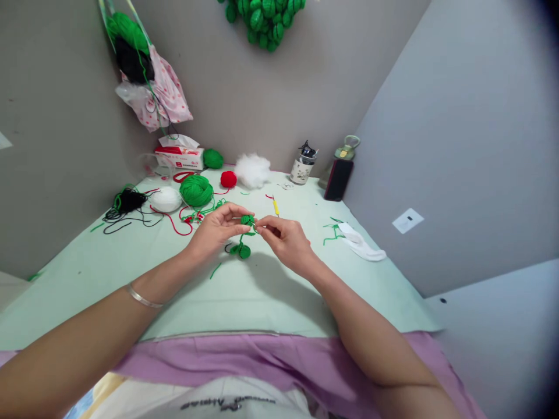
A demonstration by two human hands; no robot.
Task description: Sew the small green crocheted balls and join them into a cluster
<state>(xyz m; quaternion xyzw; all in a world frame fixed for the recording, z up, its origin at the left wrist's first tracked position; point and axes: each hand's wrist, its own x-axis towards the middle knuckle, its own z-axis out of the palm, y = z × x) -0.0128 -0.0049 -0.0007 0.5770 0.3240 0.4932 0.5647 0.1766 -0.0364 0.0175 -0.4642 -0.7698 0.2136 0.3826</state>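
Note:
My left hand (pixel 223 223) pinches a small, round green crocheted piece (pixel 247 220) between thumb and fingers, above the table. My right hand (pixel 283 237) is closed just to its right, fingertips pinching a thin, shiny needle-like tool (pixel 254 224) against the piece; most of that tool is hidden. Below hangs a green strand leading to a second round green crocheted piece (pixel 244 251) with a leaf-like part beside it. A yellow-handled crochet hook (pixel 275 206) lies beyond my right hand. Behind my left hand are tangled red, white and green yarn bits (pixel 192 218).
At the back left stand a tissue box (pixel 186 158), red scissors (pixel 184 176), and green (pixel 196 190), white (pixel 165 199) and red (pixel 228 179) yarn balls. White stuffing (pixel 253 170), a jar (pixel 302 169) and a phone (pixel 339 180) line the back. White cloth (pixel 360 243) lies right.

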